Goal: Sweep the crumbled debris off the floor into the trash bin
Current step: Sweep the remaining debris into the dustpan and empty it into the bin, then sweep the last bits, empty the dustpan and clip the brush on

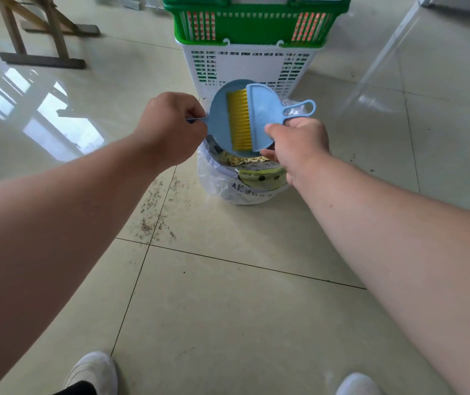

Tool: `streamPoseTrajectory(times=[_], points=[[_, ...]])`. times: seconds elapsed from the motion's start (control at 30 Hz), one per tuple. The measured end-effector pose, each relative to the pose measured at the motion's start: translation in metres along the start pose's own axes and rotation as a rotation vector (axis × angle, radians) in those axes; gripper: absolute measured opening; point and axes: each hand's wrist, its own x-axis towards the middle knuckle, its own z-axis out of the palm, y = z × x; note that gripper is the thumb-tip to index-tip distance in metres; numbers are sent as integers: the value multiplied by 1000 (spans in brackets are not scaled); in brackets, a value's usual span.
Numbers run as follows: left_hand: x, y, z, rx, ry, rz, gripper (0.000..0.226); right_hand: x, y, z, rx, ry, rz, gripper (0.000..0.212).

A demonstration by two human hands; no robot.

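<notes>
Shoes: our white shoes sit at the bottom edge.
Left hand: our left hand pinches the blue dustpan handle, mid-frame; the pan tips over the bin.
Right hand: our right hand grips the brush, handle loop pointing right, yellow bristles running up-down against the pan.
Trash bin: lined trash bin below centre holds yellow debris.
Floor: dark crumbs lower left of the bin.

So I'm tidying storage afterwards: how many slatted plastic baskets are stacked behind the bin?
2. A green slatted plastic basket sits on top, and a white slatted plastic basket stands under it, directly behind the bag-lined trash bin. Green showing through the white slats may mean another is nested inside.
</notes>
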Motion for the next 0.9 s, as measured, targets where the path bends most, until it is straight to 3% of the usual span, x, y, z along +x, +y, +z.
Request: streamPoseTrajectory(times=[0.03, 0.1, 0.2, 0.4, 0.67, 0.73, 0.83, 0.9], points=[[-2, -1, -2, 5, 6, -14, 17, 4, 0, -3, -67, 83, -9, 2], [-6, -4, -6, 11, 8, -48, 14, 14, 1, -14, -163, 194, -28, 14], [-15, -4, -14, -3, -5, -95, 13, 11, 1, -29, -190, 243, -52, 14], [-43, 4, -36, -71, -36, -207, 15, -33, -10, -45, 7, 202, -31, 8], [-102, 54, -79, -80, -124, -228, 16, -115, -23, -95, -12, 121, -97, 10], [-121, 72, -94, -65, -178, -219, 18, -143, -27, -114, 2, 129, -96, 22], [-156, 98, -112, -37, -234, -223, 20, -185, -30, -142, -56, 134, -107, 68], [-184, 105, -115, -21, -261, -243, 22, -211, -31, -157, -118, 124, -144, 75]])
